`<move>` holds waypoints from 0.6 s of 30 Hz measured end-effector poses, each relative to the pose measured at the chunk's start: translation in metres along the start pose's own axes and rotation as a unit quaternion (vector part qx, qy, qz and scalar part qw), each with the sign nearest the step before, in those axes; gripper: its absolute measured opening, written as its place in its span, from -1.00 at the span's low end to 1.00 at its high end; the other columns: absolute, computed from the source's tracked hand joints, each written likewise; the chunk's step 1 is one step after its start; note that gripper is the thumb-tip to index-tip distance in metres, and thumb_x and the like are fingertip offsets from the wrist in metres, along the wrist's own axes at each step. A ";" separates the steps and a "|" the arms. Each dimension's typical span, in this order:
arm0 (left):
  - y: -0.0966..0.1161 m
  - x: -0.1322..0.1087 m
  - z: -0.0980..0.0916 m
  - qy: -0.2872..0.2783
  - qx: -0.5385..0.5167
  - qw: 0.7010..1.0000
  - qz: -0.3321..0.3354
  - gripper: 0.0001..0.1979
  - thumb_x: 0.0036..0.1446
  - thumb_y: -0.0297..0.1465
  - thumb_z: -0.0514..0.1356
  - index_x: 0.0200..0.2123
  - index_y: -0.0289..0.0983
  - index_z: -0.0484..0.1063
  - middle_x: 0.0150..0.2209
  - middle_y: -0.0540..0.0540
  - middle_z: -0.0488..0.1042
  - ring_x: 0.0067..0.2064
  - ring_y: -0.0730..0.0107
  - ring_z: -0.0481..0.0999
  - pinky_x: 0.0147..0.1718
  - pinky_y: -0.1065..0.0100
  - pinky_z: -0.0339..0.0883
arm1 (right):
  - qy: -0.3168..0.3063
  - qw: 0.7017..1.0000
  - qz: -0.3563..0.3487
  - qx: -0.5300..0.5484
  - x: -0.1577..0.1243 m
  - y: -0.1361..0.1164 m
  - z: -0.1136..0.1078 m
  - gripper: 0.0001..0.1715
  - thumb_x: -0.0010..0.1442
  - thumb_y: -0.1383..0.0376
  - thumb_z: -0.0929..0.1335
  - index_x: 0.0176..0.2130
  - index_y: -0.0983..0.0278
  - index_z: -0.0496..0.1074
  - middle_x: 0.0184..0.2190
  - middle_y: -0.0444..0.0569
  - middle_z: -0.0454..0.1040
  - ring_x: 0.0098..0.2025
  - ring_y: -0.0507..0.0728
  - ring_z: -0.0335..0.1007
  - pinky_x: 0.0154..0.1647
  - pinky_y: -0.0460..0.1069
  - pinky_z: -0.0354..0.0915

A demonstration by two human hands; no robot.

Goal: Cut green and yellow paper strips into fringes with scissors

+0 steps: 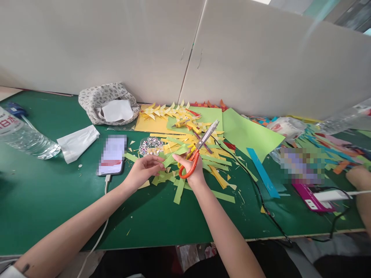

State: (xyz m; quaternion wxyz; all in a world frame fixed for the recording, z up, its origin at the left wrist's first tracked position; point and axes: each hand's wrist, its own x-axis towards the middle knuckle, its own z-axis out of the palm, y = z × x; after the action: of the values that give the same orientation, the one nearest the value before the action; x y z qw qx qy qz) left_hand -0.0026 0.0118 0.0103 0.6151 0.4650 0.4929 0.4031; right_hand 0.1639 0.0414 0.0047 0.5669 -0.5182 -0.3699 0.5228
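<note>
My left hand [146, 170] is closed, pinching the lower end of a light green paper strip [173, 156] between thumb and fingers. Orange-handled scissors [206, 136] sit in my right hand [194, 172], blades pointing up and away to the right. My right thumb also touches the upper part of the green strip. Under and around both hands lies a pile of green and yellow paper strips [222, 162]. Behind it, folded yellow paper pieces [165, 111] rest on a yellow sheet [142, 125]. A clear dish of googly eyes [151, 146] stands just beyond my left hand.
Left are a phone [112, 154] on a white cable, a tissue pack [77, 143], a water bottle [29, 135] and a fabric pouch [107, 102]. Right are a green sheet [252, 133], a blue strip [263, 173], a black cable [257, 193], a magenta power bank [311, 197] and another person's arm [361, 185].
</note>
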 end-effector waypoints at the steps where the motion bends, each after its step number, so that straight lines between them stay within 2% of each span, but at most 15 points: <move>1: 0.000 0.000 0.000 0.000 0.002 1.000 -0.002 -0.77 -0.05 -0.33 0.24 -0.28 -0.27 0.42 -0.37 -0.07 0.51 -0.28 0.34 0.53 -0.38 0.42 0.38 | 0.000 1.000 0.001 0.001 0.000 0.000 0.000 -0.43 -0.38 0.34 0.52 -0.41 0.21 0.17 -0.59 -0.30 0.28 -0.50 0.01 0.31 -0.40 -0.05 0.27; 14: 0.003 -0.001 0.003 0.006 0.024 0.999 -0.022 -0.67 -0.15 -0.30 0.31 -0.27 -0.29 0.42 -0.37 -0.10 0.54 -0.30 0.28 0.54 -0.44 0.38 0.41 | 0.022 1.000 -0.010 -0.017 -0.002 -0.001 0.004 -0.43 -0.38 0.31 0.51 -0.41 0.20 0.15 -0.59 -0.30 0.27 -0.49 0.03 0.33 -0.38 -0.03 0.27; 18: 0.002 -0.001 0.003 0.008 0.033 0.999 -0.021 -0.67 -0.15 -0.26 0.30 -0.28 -0.28 0.41 -0.40 -0.09 0.54 -0.32 0.28 0.54 -0.46 0.38 0.40 | 0.008 0.998 -0.016 -0.052 -0.005 -0.003 0.006 -0.47 -0.36 0.27 0.51 -0.44 0.21 0.15 -0.60 -0.29 0.27 -0.49 0.04 0.33 -0.34 0.00 0.26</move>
State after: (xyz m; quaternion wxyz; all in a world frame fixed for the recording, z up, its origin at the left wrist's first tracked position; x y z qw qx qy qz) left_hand 0.0005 0.0112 0.0130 0.6041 0.4713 0.5201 0.3773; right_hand 0.1582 0.0375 0.0092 0.5505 -0.5452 -0.4004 0.4894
